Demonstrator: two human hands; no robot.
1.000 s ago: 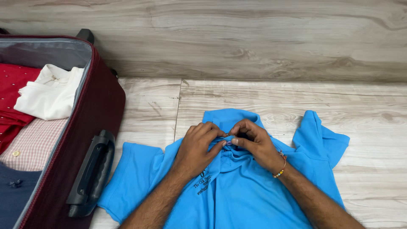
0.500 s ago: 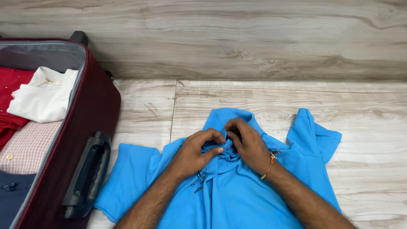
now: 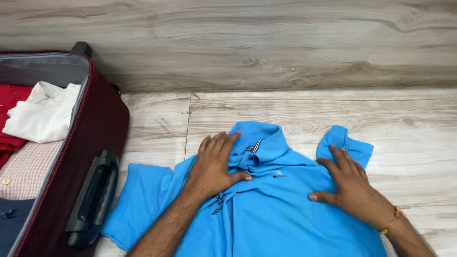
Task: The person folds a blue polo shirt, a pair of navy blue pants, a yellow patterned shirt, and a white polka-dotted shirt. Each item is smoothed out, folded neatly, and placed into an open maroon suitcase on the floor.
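A bright blue polo shirt point(image 3: 281, 209) lies face up on the pale wood-grain floor, collar point(image 3: 259, 140) toward the wall. My left hand point(image 3: 214, 164) rests flat on the shirt's chest just left of the collar, fingers spread. Out on the shirt's right shoulder, my right hand point(image 3: 352, 183) presses flat beside the bunched right sleeve point(image 3: 347, 143). Neither hand grips anything. A bead bracelet sits on my right wrist.
An open maroon suitcase point(image 3: 102, 128) stands at the left, its black handle point(image 3: 93, 197) facing the shirt. Inside lie a white garment point(image 3: 43, 114), a red one, a pink checked one and a dark blue one. A wood-grain wall point(image 3: 266, 43) runs behind.
Both hands have left the collar buttons. The left hand flattened onto the chest and the right hand slid out to the right shoulder. The view shifted slightly.
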